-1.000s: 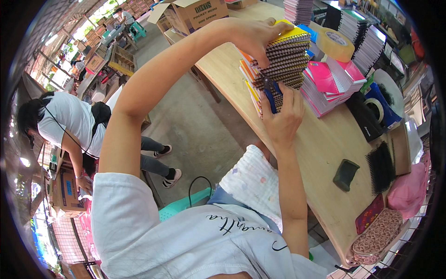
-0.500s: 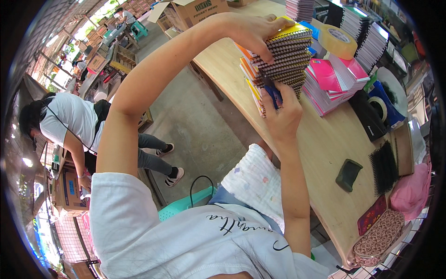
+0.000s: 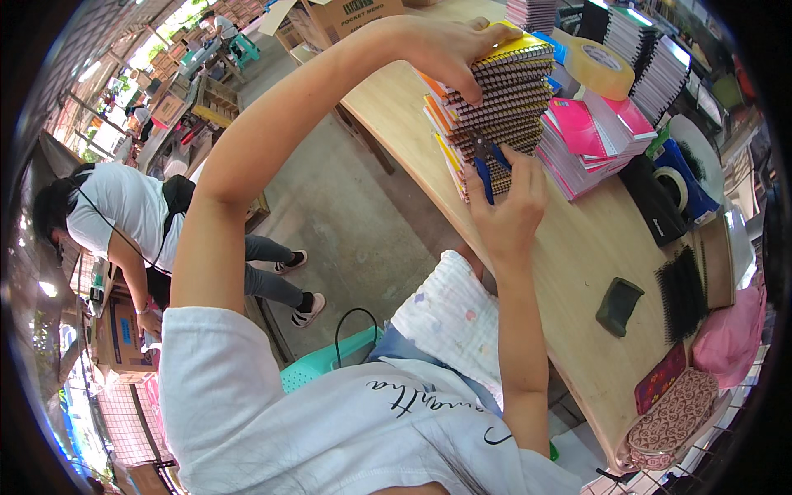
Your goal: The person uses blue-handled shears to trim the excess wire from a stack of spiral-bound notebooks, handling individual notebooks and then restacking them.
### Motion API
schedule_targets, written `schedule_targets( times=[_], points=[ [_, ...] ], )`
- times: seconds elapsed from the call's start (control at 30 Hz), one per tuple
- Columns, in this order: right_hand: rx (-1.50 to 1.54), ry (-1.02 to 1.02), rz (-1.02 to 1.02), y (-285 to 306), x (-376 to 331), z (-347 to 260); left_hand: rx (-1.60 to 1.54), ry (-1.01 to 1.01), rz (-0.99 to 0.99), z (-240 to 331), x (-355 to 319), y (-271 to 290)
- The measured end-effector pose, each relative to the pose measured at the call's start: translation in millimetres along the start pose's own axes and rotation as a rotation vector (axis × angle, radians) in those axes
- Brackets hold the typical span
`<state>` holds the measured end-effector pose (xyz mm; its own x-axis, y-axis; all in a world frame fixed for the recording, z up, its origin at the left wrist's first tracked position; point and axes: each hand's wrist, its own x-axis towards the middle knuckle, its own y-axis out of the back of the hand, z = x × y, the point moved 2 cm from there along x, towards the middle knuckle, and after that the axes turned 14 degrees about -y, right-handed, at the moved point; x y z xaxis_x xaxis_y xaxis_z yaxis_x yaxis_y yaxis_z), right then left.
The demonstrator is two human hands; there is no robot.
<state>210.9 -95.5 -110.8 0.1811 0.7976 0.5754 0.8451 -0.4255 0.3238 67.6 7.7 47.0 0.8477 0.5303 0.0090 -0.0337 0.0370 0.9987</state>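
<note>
Blue-handled pliers [image 3: 484, 176] now splay wider at seven o'clock on the spiral-notebook stack [image 3: 516, 92]; right fingers [image 3: 532, 176] clasp them, left fingers [image 3: 496, 35] spread.

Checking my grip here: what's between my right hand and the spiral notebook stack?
Blue-handled pliers, held in your right hand before the spiral notebook stack, in the head view.

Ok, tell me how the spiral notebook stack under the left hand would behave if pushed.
The notebook stack would likely shear apart, since its spiral edges are uneven and no band shows around it. It might tip too, being tall, though the left hand on top probably steadies it.
</note>
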Motion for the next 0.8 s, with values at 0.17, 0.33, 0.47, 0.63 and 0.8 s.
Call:
schedule_targets(
  times=[0.17, 0.33, 0.47, 0.63, 0.8],
  points=[
    [0.062, -0.049, -0.042, -8, 3, 1, 0.052, -0.022, -0.003, -2, 3, 0],
    [0.754, -0.873, -0.694, -11, 11, 17, -0.069, 0.036, 0.006, 3, 2, 3],
    [0.159, -0.186, -0.149, -1, -2, -7, 0.026, 0.019, -0.016, -2, 2, -1],
    [-0.051, -0.05, -0.069, -6, -6, -9, -0.046, 0.101, -0.068, 7, 3, 3],
    [0.98, -0.983, -0.832, -12, 1, 16, -0.006, 0.037, -0.02, 4, 5, 0]
  ],
)
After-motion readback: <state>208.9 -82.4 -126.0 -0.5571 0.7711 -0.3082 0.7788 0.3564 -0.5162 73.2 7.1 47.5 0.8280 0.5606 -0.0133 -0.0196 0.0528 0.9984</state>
